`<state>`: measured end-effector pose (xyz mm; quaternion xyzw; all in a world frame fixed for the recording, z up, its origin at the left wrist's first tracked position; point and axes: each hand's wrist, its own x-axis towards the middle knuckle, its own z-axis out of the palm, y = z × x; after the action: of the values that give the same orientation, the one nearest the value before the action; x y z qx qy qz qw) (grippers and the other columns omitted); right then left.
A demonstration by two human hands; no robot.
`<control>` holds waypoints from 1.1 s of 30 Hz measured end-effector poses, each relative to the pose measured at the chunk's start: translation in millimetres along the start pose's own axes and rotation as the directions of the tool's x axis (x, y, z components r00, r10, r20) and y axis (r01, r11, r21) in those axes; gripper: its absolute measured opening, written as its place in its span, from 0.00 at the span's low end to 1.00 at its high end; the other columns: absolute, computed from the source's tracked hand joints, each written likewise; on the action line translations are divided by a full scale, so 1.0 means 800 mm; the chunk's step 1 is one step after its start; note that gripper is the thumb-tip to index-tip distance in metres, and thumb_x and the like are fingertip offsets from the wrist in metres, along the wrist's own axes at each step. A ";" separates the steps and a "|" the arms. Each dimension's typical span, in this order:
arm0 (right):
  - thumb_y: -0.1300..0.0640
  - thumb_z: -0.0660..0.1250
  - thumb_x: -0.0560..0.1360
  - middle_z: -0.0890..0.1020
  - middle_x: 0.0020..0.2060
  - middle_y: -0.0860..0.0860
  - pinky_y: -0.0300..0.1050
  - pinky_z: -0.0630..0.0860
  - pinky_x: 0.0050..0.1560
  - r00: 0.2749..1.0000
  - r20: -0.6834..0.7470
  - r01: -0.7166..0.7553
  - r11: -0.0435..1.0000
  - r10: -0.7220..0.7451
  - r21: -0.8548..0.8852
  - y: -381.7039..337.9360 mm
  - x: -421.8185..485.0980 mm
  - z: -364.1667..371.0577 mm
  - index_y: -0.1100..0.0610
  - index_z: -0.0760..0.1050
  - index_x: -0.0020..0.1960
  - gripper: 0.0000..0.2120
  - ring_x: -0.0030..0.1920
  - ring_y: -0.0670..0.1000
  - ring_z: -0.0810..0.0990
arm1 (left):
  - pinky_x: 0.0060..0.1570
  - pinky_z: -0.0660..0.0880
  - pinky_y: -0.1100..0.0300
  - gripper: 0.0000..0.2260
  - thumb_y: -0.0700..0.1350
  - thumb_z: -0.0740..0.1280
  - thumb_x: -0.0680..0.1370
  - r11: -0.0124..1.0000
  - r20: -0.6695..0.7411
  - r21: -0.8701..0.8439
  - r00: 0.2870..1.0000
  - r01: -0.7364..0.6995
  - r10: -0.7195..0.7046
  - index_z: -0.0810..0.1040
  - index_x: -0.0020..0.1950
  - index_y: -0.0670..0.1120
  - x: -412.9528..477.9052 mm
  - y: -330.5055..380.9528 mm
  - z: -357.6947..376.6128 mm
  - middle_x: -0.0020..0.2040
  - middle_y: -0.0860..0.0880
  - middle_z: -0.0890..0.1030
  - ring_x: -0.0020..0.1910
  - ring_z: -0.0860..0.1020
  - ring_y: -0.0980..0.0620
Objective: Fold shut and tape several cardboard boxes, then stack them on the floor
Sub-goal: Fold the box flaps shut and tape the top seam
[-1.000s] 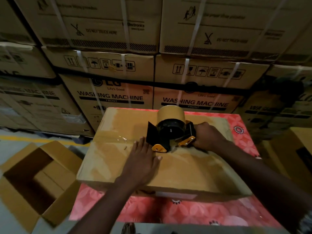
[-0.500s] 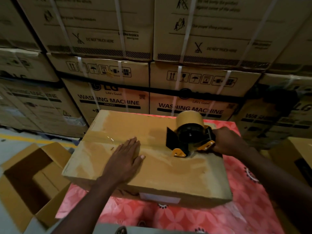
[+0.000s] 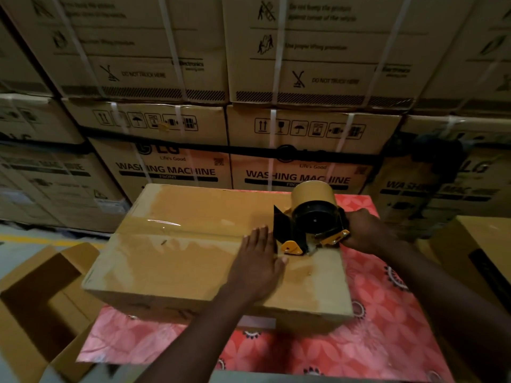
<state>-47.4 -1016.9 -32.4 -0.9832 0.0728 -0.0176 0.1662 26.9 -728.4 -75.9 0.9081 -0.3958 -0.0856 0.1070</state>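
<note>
The closed cardboard box lies in the middle of the frame on a table covered with a red floral cloth. The tape dispenser, black with yellow fittings and a tan tape roll on top, stands on the box's top at its right end, on the line of the centre seam. The right hand is clenched round the dispenser's handle from the right, just past the box's right edge. The left hand lies flat on the box top with fingers straight, pressing the cardboard just left of the dispenser, its fingertips close to the black front plate. A glossy strip of tape shows along the seam toward the left end of the box.

The box covers most of the cloth's left and upper part; bare cloth shows along the lower edge and the right side of the frame. The box's left end overhangs the cloth's edge — below it, in the lower left of the frame, an open cardboard box sits on the grey floor with its flaps spread. A yellow line crosses the floor at the left. Another brown carton stands at the right edge of the frame, close to the table.

Behind the table, filling the upper half, rises a wall of strapped cartons printed "WASHING MACHINE" — they stand close behind the box's far edge.
</note>
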 end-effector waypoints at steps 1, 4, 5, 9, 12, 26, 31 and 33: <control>0.37 0.61 0.66 0.77 0.31 0.45 0.39 0.63 0.32 1.000 -0.008 0.018 1.000 -0.018 0.014 0.001 -0.001 0.002 0.45 0.72 0.39 0.13 0.31 0.44 0.71 | 0.79 0.37 0.52 0.39 0.66 0.34 0.78 1.000 -0.004 0.002 1.000 0.005 -0.005 0.42 0.83 0.45 0.001 0.002 0.002 0.83 0.44 0.41 0.82 0.40 0.47; 0.36 0.59 0.66 0.81 0.31 0.49 0.39 0.61 0.31 0.996 -0.036 0.078 0.997 -0.077 0.012 0.005 -0.002 0.004 0.45 0.71 0.38 0.14 0.30 0.46 0.71 | 0.79 0.38 0.53 0.34 0.64 0.42 0.83 1.000 -0.012 -0.003 1.000 0.025 -0.025 0.41 0.83 0.46 -0.001 -0.001 0.005 0.83 0.47 0.41 0.81 0.40 0.50; 0.36 0.59 0.66 0.80 0.29 0.48 0.38 0.61 0.31 0.997 -0.036 0.075 0.997 -0.074 0.015 0.006 -0.002 0.005 0.46 0.71 0.37 0.13 0.29 0.46 0.72 | 0.79 0.39 0.53 0.33 0.64 0.43 0.84 1.000 -0.011 -0.005 1.000 0.026 -0.026 0.42 0.83 0.46 -0.001 -0.002 0.005 0.83 0.47 0.41 0.82 0.40 0.50; 0.39 0.62 0.69 0.76 0.28 0.44 0.43 0.71 0.30 0.997 -0.055 0.047 0.999 -0.048 -0.019 0.021 -0.005 -0.003 0.48 0.74 0.36 0.14 0.30 0.43 0.75 | 0.80 0.41 0.53 0.34 0.64 0.42 0.84 0.999 -0.002 -0.040 1.000 0.030 -0.030 0.45 0.83 0.44 -0.001 -0.001 0.001 0.83 0.47 0.45 0.82 0.43 0.51; 0.46 0.66 0.70 0.74 0.26 0.42 0.27 0.69 0.29 0.987 -0.143 0.070 0.997 -0.074 -0.030 0.040 -0.022 -0.026 0.47 0.68 0.34 0.10 0.32 0.42 0.76 | 0.80 0.43 0.53 0.34 0.63 0.41 0.83 0.999 -0.021 -0.044 0.999 0.025 -0.026 0.50 0.83 0.44 -0.001 -0.002 -0.002 0.84 0.46 0.48 0.82 0.45 0.51; 0.45 0.64 0.66 0.66 0.22 0.41 0.37 0.62 0.30 0.996 -0.092 0.019 1.000 -0.020 -0.017 0.094 -0.046 -0.031 0.41 0.61 0.30 0.13 0.24 0.48 0.72 | 0.79 0.36 0.48 0.41 0.71 0.42 0.80 0.985 0.044 -0.014 0.984 -0.172 0.173 0.44 0.83 0.43 0.031 0.113 0.024 0.83 0.40 0.42 0.81 0.38 0.45; 0.56 0.73 0.68 0.67 0.24 0.38 0.29 0.60 0.26 0.990 -0.140 0.006 0.998 0.004 0.069 0.090 -0.053 -0.027 0.40 0.62 0.33 0.20 0.24 0.38 0.72 | 0.77 0.31 0.45 0.49 0.79 0.42 0.74 0.989 0.063 -0.013 0.987 -0.149 0.149 0.39 0.83 0.45 0.037 0.133 0.037 0.81 0.39 0.38 0.79 0.32 0.43; 0.60 0.75 0.69 0.70 0.26 0.39 0.29 0.59 0.28 0.987 -0.158 -0.014 0.996 0.028 0.087 0.095 -0.052 -0.021 0.41 0.64 0.34 0.22 0.25 0.39 0.73 | 0.76 0.30 0.45 0.51 0.80 0.43 0.73 0.991 0.054 -0.022 0.989 -0.135 0.136 0.38 0.83 0.46 0.037 0.134 0.037 0.81 0.40 0.37 0.79 0.31 0.44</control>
<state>-99.8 -1087.0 -41.9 -0.9699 0.0953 -0.0974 0.2019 -35.6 -825.5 -78.5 0.8754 -0.4584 -0.1072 0.1100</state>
